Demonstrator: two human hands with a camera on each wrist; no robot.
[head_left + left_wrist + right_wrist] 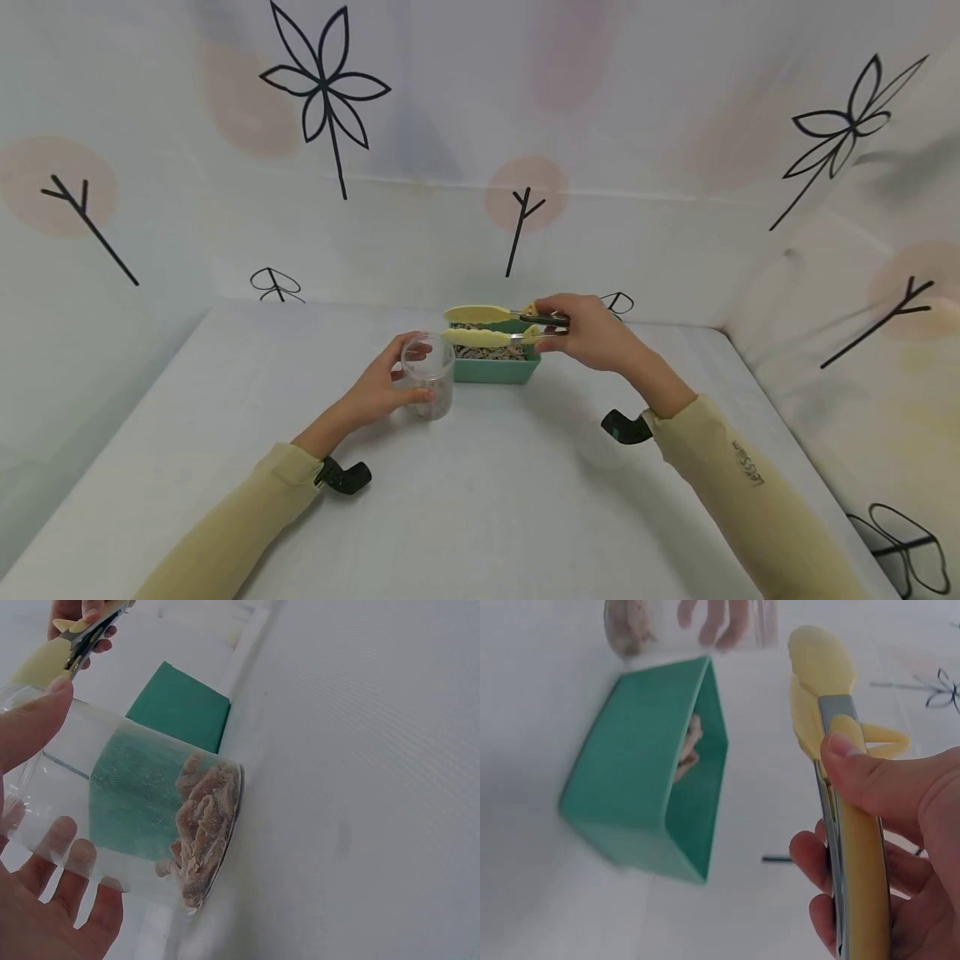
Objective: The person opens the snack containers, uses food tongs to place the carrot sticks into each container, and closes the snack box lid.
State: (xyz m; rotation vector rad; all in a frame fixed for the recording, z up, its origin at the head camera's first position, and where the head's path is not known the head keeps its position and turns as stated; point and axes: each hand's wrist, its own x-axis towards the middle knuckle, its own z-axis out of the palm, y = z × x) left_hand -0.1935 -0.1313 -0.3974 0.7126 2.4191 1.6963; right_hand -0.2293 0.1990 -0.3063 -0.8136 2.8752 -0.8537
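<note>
My left hand (378, 387) grips a clear jar (438, 379), thumb on the near side and fingers curled round the far side. Dried brownish pieces (202, 832) lie at the bottom of the jar in the left wrist view. Just right of it stands a green rectangular box (491, 372) holding similar pieces, partly hidden under the tongs. Above this box, my right hand (592, 333) holds yellow-tipped kitchen tongs (480, 337), pointing left toward the jar. The tongs' two tips stand slightly apart in the head view, and I see nothing between them.
A faint clear round disc (596, 446), perhaps a lid, lies on the white table (465, 517) near the right sleeve. Black curved mounts (348, 477) are strapped at both wrists. A patterned cloth wall (420, 242) rises behind and beside the table.
</note>
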